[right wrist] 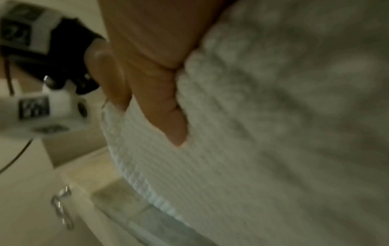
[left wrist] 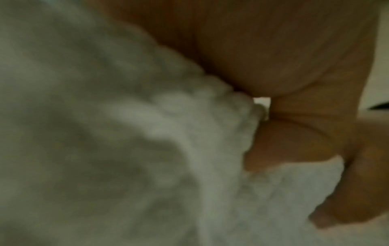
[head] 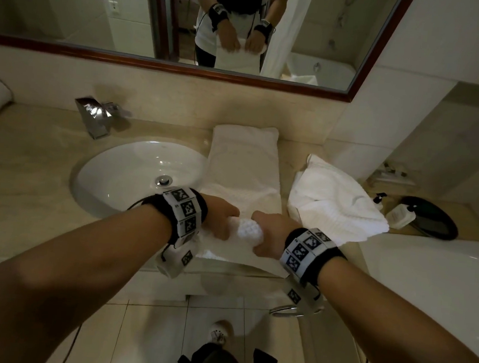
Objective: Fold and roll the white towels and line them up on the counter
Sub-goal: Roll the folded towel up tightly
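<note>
The folded towel (head: 243,170) lies as a long narrow strip on the worktop (head: 33,165), running from the back wall toward the front edge just right of the sink (head: 135,173). Its near end is turned up into a small tight roll (head: 247,230) at the front edge, with a flap of the strip hanging slightly over that edge. Most of the length is flat and not yet rolled.

Left hand (head: 221,217) grips the left end of the roll, fingers curled round it. Right hand (head: 268,232) grips the right end in the same way. The wrist views confirm this: fingers (left wrist: 284,146) of the left hand press into the waffle fabric, and fingers (right wrist: 160,99) of the right hand are tucked into the cloth. The hands are close together, with only a short span of roll between them.

Assessment: folding of this towel is complete; rolling has only begun. The next move calls for both hands to push the roll away toward the wall with even pressure at both ends, so the roll stays straight and tight.

A second towel (head: 337,203) lies crumpled to the right, unfolded, near a dark tray (head: 441,226) of toiletry bottles. A tap (head: 94,115) stands behind the sink.
</note>
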